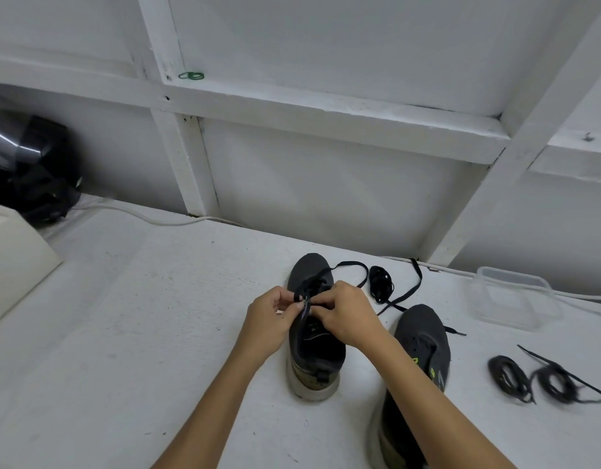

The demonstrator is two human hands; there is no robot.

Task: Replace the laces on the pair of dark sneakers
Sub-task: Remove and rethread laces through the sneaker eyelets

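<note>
Both hands meet in a pinching grip over the throat of the left sneaker (314, 336): the left hand (270, 319) and right hand (346, 316) each have fingertips closed on the flat black lace (351, 265), apparently at an eyelet. That shoe stands on the white bench (140, 316) with its long axis running straight away from the person, toe far, heel near, so the lace's free run loops off beyond the toe and to the right. Neither hand is clearly nearer; they touch at the eyelet row. The lace tip and the eyelet are hidden under the fingers. The second sneaker (422, 346) sits just right, partly cut off below, with a loose bundled lace (380, 282) behind it and two coiled laces (536, 379) farther right.
</note>
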